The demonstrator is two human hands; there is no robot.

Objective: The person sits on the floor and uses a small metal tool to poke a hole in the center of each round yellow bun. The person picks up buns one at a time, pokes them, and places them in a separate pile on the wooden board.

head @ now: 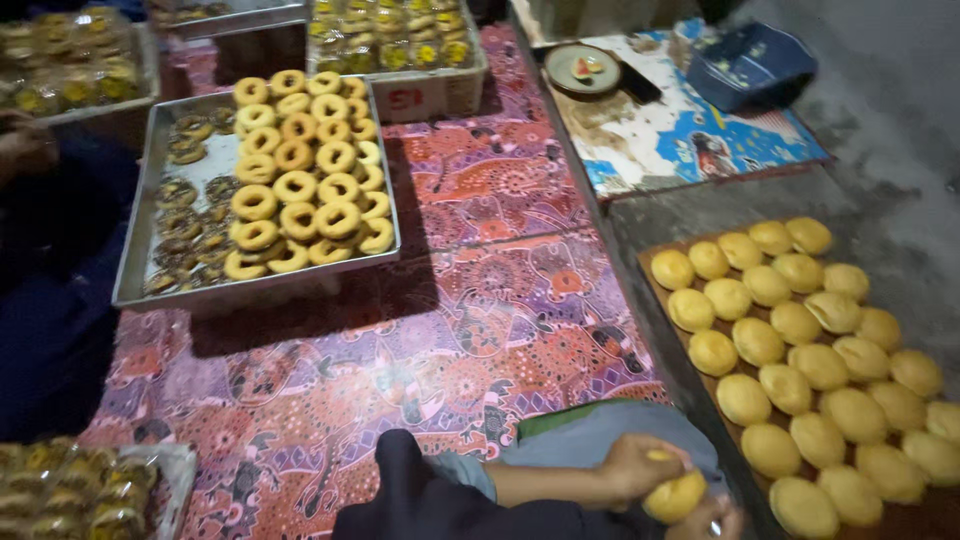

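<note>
Closing its grip on a yellow bun (675, 495), long axis lying level left-to-right, the left hand (640, 467) sits above the right hand (712, 520), grip unclear.

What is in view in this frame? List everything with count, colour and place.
round buns: about two dozen, yellow, in rows on a brown board at right
ring pastries: many, golden plain and dark-topped, in a metal tray at upper left
wrapped pastries: many, yellowish, in trays along the top and at lower left
patterned mat: one, pink and purple, centre
small plate: one, greenish, top centre
blue bag: one, top right
bun in hand: one, yellow, bottom
left hand: grips that bun
right hand: touches it from below
</note>
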